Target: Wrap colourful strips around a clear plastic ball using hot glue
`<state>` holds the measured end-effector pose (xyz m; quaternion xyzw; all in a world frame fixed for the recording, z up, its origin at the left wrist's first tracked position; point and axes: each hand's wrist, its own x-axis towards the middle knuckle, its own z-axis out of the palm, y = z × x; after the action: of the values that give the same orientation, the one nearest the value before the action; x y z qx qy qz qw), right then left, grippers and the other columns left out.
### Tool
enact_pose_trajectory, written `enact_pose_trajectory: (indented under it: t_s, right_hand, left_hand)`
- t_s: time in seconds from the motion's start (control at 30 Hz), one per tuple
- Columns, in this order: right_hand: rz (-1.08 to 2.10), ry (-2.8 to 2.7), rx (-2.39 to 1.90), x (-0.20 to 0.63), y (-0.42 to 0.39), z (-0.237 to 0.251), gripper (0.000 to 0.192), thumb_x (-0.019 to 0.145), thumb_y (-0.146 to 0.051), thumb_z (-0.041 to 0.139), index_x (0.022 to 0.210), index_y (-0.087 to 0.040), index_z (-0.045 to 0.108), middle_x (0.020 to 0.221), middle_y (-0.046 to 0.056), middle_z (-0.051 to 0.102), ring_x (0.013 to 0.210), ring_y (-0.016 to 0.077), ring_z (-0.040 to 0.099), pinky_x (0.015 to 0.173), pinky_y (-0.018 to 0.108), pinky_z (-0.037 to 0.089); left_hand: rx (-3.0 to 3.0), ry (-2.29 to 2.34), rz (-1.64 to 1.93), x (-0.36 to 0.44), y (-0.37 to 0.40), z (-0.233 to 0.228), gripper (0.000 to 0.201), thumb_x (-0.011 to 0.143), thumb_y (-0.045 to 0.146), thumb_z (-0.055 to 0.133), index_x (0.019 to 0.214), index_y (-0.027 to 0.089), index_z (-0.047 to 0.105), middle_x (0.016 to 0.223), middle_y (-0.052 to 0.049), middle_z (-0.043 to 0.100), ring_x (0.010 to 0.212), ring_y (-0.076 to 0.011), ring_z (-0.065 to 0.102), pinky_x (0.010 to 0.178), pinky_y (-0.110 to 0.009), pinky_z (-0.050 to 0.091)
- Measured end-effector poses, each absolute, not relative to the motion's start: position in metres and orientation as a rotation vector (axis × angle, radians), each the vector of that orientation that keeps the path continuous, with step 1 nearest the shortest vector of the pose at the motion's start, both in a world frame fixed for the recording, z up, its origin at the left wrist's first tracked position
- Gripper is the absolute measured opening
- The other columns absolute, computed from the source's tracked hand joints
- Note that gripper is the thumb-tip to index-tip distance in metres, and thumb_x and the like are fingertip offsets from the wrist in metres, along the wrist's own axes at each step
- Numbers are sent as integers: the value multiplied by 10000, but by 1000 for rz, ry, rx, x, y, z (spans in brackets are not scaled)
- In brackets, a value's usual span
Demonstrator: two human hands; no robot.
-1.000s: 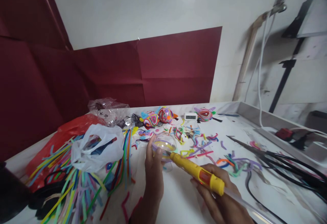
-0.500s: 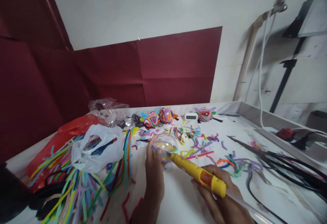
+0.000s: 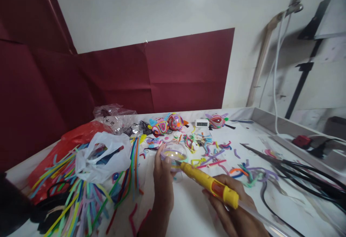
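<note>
You are holding a clear plastic dome [image 3: 174,154] in your left hand [image 3: 163,183], fingers curling around its near side and thumb pressing its wall, so the dome is sitting just above the white table [image 3: 189,208]. A yellow band is showing inside the dome near its rim.

Your right hand [image 3: 232,208] is gripping a yellow tool [image 3: 209,184], closed around its thicker back end with the red window. The tool's long axis is running from your right hand, nearer you than the dome, up and leftward to the dome, and its thin metal tip is pointing at the dome's lower right edge, touching it or nearly so; you cannot tell which. A pale cord is trailing from the tool's back end away from the dome.

Beyond the dome, short coloured scraps [image 3: 208,150] are lying scattered, and past them three colourful ball figures [image 3: 167,123] and a small white clock [image 3: 201,123] are standing. Left of the dome, long coloured strips [image 3: 81,193] are fanning out under a white bag [image 3: 101,156] and a red bag [image 3: 72,136]. Right of the dome, black scissors [image 3: 273,159] and black cables [image 3: 310,179] are lying well apart from it. Nothing is standing between the tool tip and the dome.
</note>
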<state>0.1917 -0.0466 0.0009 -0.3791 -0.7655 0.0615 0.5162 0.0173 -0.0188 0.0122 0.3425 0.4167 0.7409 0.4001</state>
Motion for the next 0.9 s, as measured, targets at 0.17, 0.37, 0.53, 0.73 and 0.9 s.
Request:
enact_pose_trajectory:
  t_s: [0.17,0.37,0.53,0.73,0.9]
  right_hand:
    - [154,-1848,-909,190,-47,3,134,951,-310,484,1067,-270,430,688,-22,650,477,140,610,457,215,490]
    - [156,-1867,-942,191,-45,0,144,935,-329,515,1055,-276,455,702,-19,666,508,153,635,469,227,498]
    - [135,-1872,-960,193,-48,-1,147,941,-322,503,1069,-265,458,730,-1,680,533,159,652,494,234,512]
    - [87,-1833,-939,191,-47,0,150,939,-331,504,1061,-255,461,712,-4,666,511,154,639,471,224,508]
    - [145,-1804,-915,190,-44,-6,149,938,-300,495,1076,-261,455,721,-9,653,510,142,630,467,211,510]
  left_hand:
    - [901,1097,1878,17,-18,11,620,860,470,567,1424,260,422,1399,-119,517,1170,-297,582,774,-328,574]
    - [917,1118,1885,17,-19,12,621,855,471,576,1420,253,438,1380,-123,529,1118,-287,609,768,-335,578]
    - [910,1105,1884,17,-20,12,630,851,471,580,1420,240,441,1336,-134,565,1080,-289,629,771,-347,580]
    - [964,1153,1896,15,-18,9,611,865,489,545,1407,224,450,1371,-147,536,1101,-289,623,747,-339,584]
    - [976,1149,1909,15,-18,7,601,871,487,541,1401,217,454,1380,-150,526,1135,-294,605,737,-332,585]
